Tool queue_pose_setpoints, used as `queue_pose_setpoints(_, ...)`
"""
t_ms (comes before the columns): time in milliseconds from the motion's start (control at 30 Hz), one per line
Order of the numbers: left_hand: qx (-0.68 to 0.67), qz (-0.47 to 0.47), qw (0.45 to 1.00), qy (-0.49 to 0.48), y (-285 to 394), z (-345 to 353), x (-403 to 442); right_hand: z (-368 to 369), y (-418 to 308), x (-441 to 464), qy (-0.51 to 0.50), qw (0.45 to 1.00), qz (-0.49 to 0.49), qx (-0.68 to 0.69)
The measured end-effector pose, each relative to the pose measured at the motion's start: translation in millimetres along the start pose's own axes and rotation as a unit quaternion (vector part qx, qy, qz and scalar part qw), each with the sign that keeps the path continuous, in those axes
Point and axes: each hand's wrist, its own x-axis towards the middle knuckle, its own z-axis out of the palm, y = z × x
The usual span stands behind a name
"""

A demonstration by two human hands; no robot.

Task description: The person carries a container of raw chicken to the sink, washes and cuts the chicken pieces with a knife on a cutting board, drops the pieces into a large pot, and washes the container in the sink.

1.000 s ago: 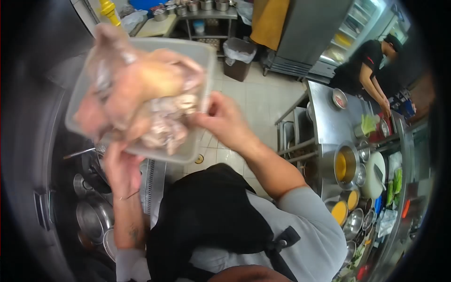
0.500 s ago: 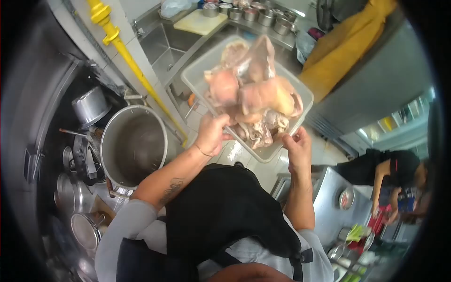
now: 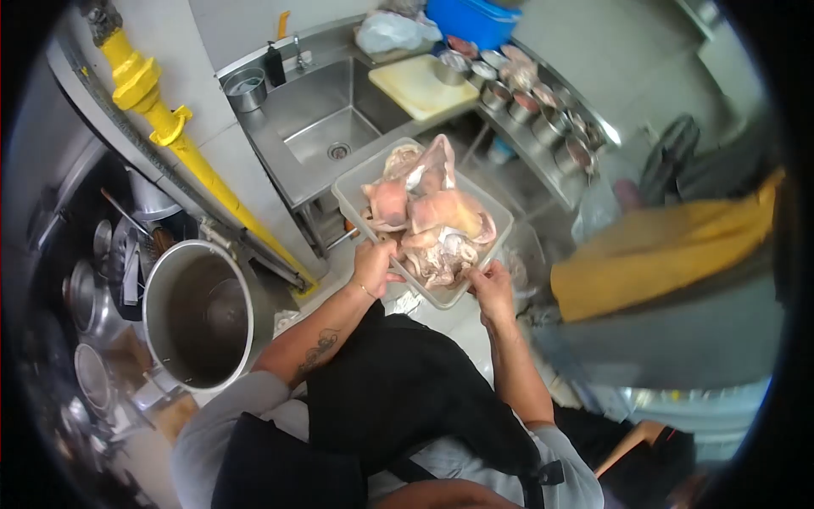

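Note:
In front of my body I carry a translucent plastic tub [image 3: 347, 193] between both hands. Large pieces of raw meat [image 3: 445, 212] with pale, pinkish skin are heaped in it, some rising above the rim. My left hand [image 3: 373, 267] is closed on the tub's near left edge, thumb on top. At the near right corner, my right hand [image 3: 493, 291] grips the rim with its fingers bent. The undersides of both grips are hidden.
Ahead is a steel sink [image 3: 326, 127] with a cutting board [image 3: 424, 87] beside it. Several metal containers [image 3: 523, 107] line the counter. A big deep pot [image 3: 199, 314] stands left, near a yellow pipe [image 3: 186, 153]. Yellow cloth [image 3: 670, 254] hangs right; another person [image 3: 640, 445] is lower right.
My view has swung to the right and further up, bringing the sink and counter nearer. The tub stays in both hands and appears a little smaller. The other person has slipped toward the bottom edge.

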Motion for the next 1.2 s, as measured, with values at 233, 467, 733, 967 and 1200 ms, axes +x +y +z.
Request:
queue_pose_setpoints(233, -0.041, 0.062, 0.993, 0.091, 77, -8, 146, 92, -72, 190, -0.103, 0.994, -0.008, 0.032)
queue_pose_setpoints(467, -0.097, 0.071, 0.983, 0.140, 150, -48, 274, 198, -81, 371, -0.201, 0.978, -0.053, -0.007)
queue_pose_setpoints(733, -0.104, 0.112, 0.945, 0.290, 128, -149, 488, 332, 12, 580, -0.288, 0.956, 0.010, -0.059)
queue_pose_setpoints(967, -0.112, 0.026, 0.898, 0.425, 81, -185, 610, 406, 101, 698, -0.255, 0.937, 0.200, -0.129)
queue_pose_setpoints(1200, -0.114, -0.062, 0.890, 0.437, -6, -240, 701, 444, 141, 749, -0.236, 0.914, 0.280, -0.172)
